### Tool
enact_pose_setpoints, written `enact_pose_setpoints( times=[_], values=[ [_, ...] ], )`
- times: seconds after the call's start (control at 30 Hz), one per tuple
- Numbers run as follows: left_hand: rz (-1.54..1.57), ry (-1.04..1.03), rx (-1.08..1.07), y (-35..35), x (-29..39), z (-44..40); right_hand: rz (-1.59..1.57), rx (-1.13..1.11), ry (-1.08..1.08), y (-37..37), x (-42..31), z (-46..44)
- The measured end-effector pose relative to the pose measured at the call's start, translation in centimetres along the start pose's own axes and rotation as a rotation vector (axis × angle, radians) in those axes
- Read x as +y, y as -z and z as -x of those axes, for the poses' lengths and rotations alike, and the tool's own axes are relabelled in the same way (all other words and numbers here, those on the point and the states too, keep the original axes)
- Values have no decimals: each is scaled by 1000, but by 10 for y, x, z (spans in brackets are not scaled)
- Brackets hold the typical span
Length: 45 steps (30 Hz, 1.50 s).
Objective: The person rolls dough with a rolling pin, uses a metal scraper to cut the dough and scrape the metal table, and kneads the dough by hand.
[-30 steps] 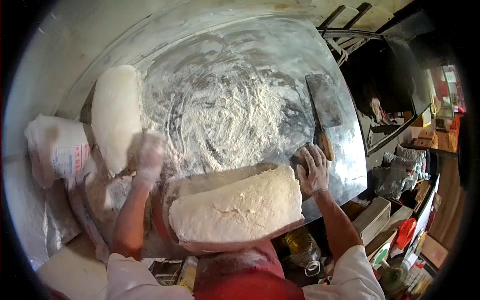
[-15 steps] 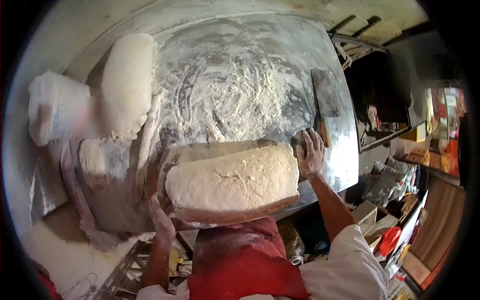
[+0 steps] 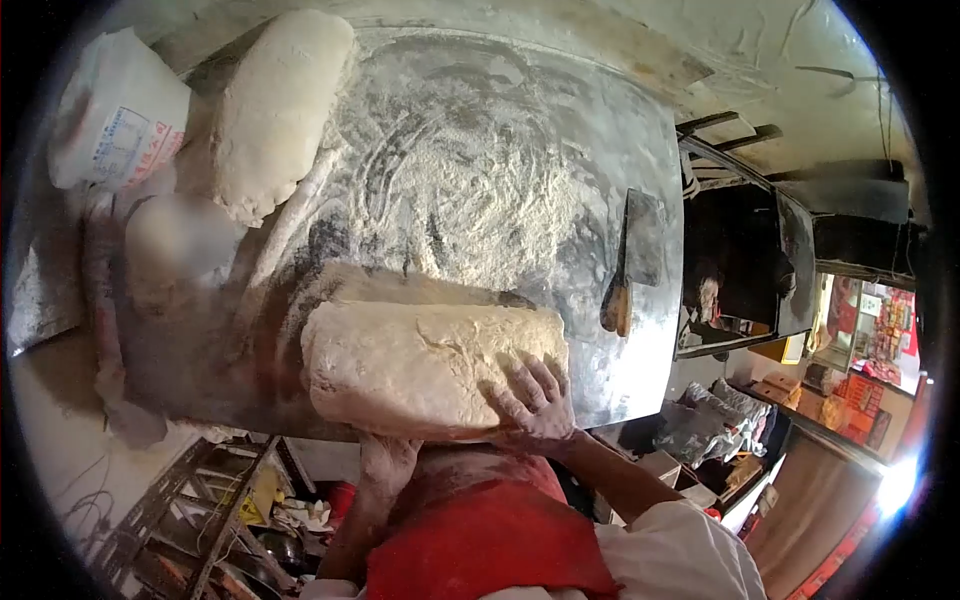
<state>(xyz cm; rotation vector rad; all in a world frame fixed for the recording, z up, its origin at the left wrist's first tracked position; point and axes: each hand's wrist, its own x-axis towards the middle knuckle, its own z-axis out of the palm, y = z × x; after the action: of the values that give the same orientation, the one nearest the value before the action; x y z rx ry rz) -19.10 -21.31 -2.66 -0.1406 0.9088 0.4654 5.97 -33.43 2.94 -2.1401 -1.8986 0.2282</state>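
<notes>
A large floured slab of dough (image 3: 400, 375) lies along the near edge of the worktable (image 3: 650, 385). My right hand (image 3: 538, 402) rests on its right part, fingers spread over the top. At the front edge is my left hand (image 3: 388, 465), its wrist low and its fingers hidden by the dough. Both hands are dusted with flour. A bench scraper (image 3: 641, 240) with a dark blade and wooden handle lies on the table to the right. Loose flour (image 3: 480, 195) is spread and swirled beyond the slab.
A second long piece of dough (image 3: 285, 110) lies at the far left, beside a white printed bag (image 3: 118, 120). Below the left of the table stands a metal rack (image 3: 215, 510). Boxes and crumpled grey wrapping (image 3: 715, 420) sit off the right edge.
My right hand has moved from beside the dough's right end onto its top. My left hand has gone from the left end to the front edge. The view has shifted.
</notes>
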Motion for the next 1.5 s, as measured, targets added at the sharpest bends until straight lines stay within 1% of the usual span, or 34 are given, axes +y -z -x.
enact_pose_setpoints(
  times=[0.1, 0.17, 0.2, 0.23, 0.27, 0.33, 0.37, 0.47, 0.5, 0.53, 0.57, 0.6, 0.63, 0.67, 0.7, 0.73, 0.8, 0.83, 0.87, 0.93, 0.97, 1.0, 1.03, 1.07, 1.13, 1.17, 1.2, 1.23, 1.27, 1.33, 1.37, 1.43, 1.47, 1.5],
  values=[
    [70, -8, -26, 24, -1, -15, -3, 32, -40, 0, 3, -11],
    [138, 7, -19, 10, 1, -15, -43, 0, -68, 7, 9, -23],
    [88, -34, 11, 3, 2, -17, -82, -29, -88, 9, 14, -28],
    [36, -79, 42, -9, 3, -19, -130, 52, -106, 9, 18, -34],
    [37, -80, 42, -10, 1, -26, -133, 24, -119, 8, 24, -37],
    [-2, -193, 142, -5, -6, -43, -171, -5, -120, 6, 41, -46],
    [-3, -196, 138, -3, -8, -48, -191, 5, -109, 4, 50, -48],
    [-82, -198, 4, -19, -8, -63, -263, 15, -111, 8, 66, -60],
    [-93, -195, -3, -26, -8, -63, -290, -2, -122, 12, 70, -65],
    [-112, -190, -89, -62, -3, -54, -290, 9, -127, 17, 77, -73],
    [-134, -184, -170, -95, 2, -44, -414, -66, -206, 21, 84, -80],
    [-147, -186, -175, -121, 7, -38, -538, -137, -283, 24, 93, -88],
    [-198, -142, -132, -146, 10, -34, -606, -177, -321, 25, 106, -98],
    [-250, -96, -90, -171, 12, -35, -850, -181, -444, 28, 119, -110],
    [-296, -140, -77, -196, 15, -42, -968, -244, -568, 33, 137, -122],
    [-202, -117, 32, -219, 21, -46, -1088, -307, -691, 39, 157, -134],
    [-208, -121, -367, -263, 38, -76, -1459, -147, -681, 46, 200, -152],
    [-223, -107, -478, -282, 49, -105, -1561, -63, -654, 56, 210, -158],
    [-235, -92, -591, -304, 57, -137, -1375, 19, -646, 52, 231, -162],
    [-247, 35, -351, -382, 65, -170, -761, 186, -586, 53, 266, -162],
    [-404, -51, -289, -412, 64, -184, -759, 188, -593, 62, 273, -160],
    [-560, -136, -220, -430, 63, -201, -655, 186, -746, 74, 270, -155],
    [-638, -155, -369, -429, 67, -226, -552, 176, -900, 77, 267, -146],
    [-644, -144, -354, -430, 63, -229, -562, 166, -913, 71, 272, -130],
    [-1058, -706, -536, -436, 55, -225, -286, 173, -878, 57, 282, -86],
    [-1201, -823, -536, -427, 52, -213, -310, 233, -926, 38, 282, -59],
    [-1306, -1017, -535, -406, 49, -214, -330, 295, -972, 20, 276, -33],
    [-1549, -1184, -567, -381, 51, -208, -298, 285, -1017, 17, 259, -17],
    [-1792, -1357, -596, -354, 53, -200, -221, 107, -1100, 26, 241, -9],
    [-1948, -1383, -634, -299, 47, -192, -164, 91, -1080, 6, 217, 17],
    [-1950, -1390, -641, -283, 46, -177, -186, 29, -1111, 0, 207, 24],
    [-2304, -1152, -378, -261, 44, -150, -199, -29, -1116, -6, 196, 32],
    [-2303, -1166, -387, -250, 44, -146, -198, -15, -1118, -4, 195, 33],
    [-2252, -1025, -310, -237, 45, -145, -257, -25, -1122, -1, 197, 31]
  ],
)
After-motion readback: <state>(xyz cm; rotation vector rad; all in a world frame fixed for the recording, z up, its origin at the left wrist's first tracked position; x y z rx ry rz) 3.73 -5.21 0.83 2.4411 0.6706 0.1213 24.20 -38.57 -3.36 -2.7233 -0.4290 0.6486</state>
